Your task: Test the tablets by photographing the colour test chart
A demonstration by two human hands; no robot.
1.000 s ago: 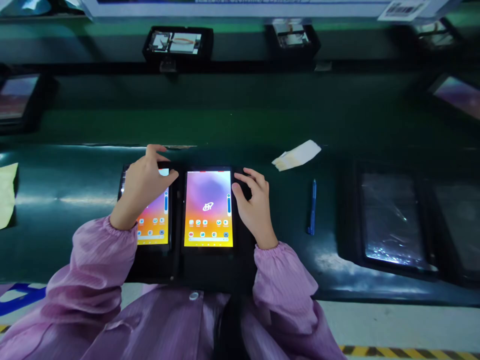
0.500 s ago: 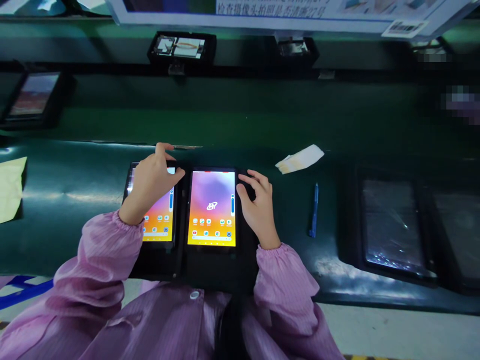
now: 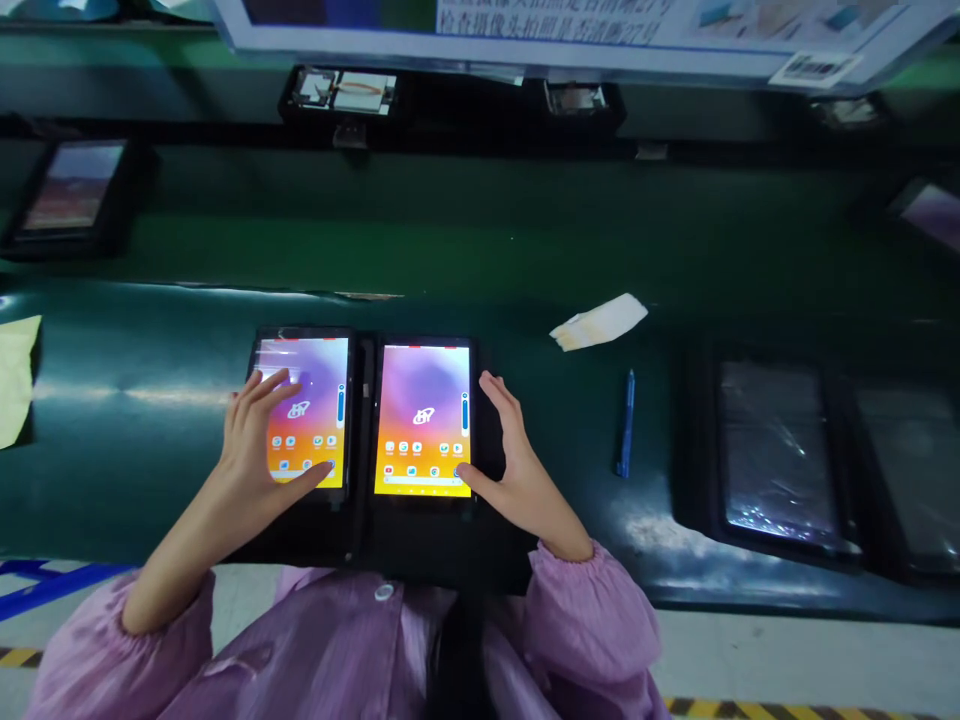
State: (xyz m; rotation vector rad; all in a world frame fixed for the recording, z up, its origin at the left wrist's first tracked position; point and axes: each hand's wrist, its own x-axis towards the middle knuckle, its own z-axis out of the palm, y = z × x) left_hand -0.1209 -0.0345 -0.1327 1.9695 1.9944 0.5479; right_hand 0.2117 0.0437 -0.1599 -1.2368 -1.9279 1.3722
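Two lit tablets lie side by side in black trays in front of me, the left tablet [image 3: 319,365] and the right tablet [image 3: 424,380]. Both show a purple-to-orange home screen with app icons and a blue slider. My left hand [image 3: 259,450] is open over the left tablet, its thumb on the icon at the lower right and its fingers spread over the left side. My right hand [image 3: 517,460] is open at the right tablet's right edge. Its thumb is on that screen's lower-right icon, and its fingers point up beside the tablet.
A white strip [image 3: 600,322] and a blue pen [image 3: 627,425] lie to the right. Farther right are two dark tablets under film, the nearer tablet [image 3: 780,450] beside another. A yellow sheet [image 3: 16,380] is at left. Devices in black trays line the back, below a sign [image 3: 555,35].
Both hands have come down from the tablets' upper edges. Each thumb is now at the lower-right icon of its screen, and the left tablet's screen is less covered.
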